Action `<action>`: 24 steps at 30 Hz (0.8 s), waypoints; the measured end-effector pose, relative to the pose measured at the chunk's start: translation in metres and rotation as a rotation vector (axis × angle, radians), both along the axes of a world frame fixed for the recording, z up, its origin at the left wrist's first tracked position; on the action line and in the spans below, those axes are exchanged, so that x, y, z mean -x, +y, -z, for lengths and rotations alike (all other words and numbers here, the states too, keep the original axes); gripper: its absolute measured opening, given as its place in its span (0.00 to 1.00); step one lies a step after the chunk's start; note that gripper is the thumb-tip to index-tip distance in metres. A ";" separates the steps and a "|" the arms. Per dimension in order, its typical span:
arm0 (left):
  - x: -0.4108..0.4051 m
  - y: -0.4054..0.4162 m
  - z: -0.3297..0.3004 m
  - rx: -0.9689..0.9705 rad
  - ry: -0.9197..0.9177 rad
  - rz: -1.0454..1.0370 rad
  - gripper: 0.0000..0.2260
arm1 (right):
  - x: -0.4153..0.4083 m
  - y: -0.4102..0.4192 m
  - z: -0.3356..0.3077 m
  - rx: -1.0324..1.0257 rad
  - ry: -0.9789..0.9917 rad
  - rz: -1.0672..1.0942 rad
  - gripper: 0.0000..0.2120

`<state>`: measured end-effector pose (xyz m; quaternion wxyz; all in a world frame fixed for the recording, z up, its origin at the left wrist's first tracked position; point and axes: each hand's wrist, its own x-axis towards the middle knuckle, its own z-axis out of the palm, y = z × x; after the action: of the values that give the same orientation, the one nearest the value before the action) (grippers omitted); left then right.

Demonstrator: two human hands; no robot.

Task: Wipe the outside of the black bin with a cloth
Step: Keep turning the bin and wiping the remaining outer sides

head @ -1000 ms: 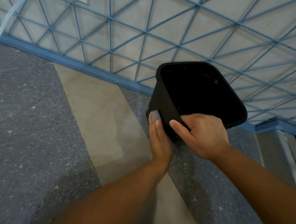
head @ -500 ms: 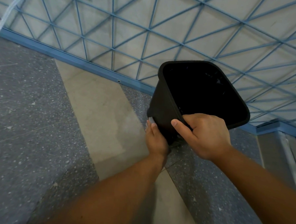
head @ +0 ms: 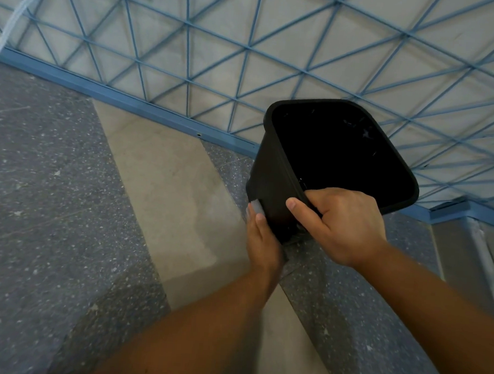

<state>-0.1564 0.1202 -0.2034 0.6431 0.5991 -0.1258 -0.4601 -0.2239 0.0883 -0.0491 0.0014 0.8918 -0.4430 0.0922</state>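
Note:
The black bin is tilted toward me, its open mouth facing up and right, its base near the floor. My right hand grips the near rim, fingers inside and thumb on the outer wall. My left hand presses a grey cloth flat against the bin's lower left outer side. Only a small corner of the cloth shows above my fingertips; the rest is hidden under the palm.
The floor has grey speckled areas and a beige strip. A wall with a blue triangular lattice and a blue baseboard stands right behind the bin. A white cable hangs at the far left.
My left hand with the cloth slid down the bin's side, then came slightly back up. The right hand kept its grip on the rim.

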 end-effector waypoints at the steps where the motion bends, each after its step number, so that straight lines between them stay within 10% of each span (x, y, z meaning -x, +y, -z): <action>1: -0.003 -0.006 0.006 -0.042 0.043 0.002 0.23 | 0.000 0.001 0.000 0.002 0.000 0.000 0.26; 11: -0.018 -0.032 0.012 -0.104 0.138 -0.042 0.36 | 0.000 -0.001 0.002 -0.005 -0.006 -0.001 0.26; 24: 0.006 -0.010 -0.011 0.028 0.081 -0.038 0.23 | -0.001 0.000 0.001 -0.009 -0.007 0.008 0.27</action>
<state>-0.1620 0.1105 -0.1928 0.6645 0.5733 -0.0947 -0.4700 -0.2231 0.0886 -0.0502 -0.0039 0.8897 -0.4469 0.0931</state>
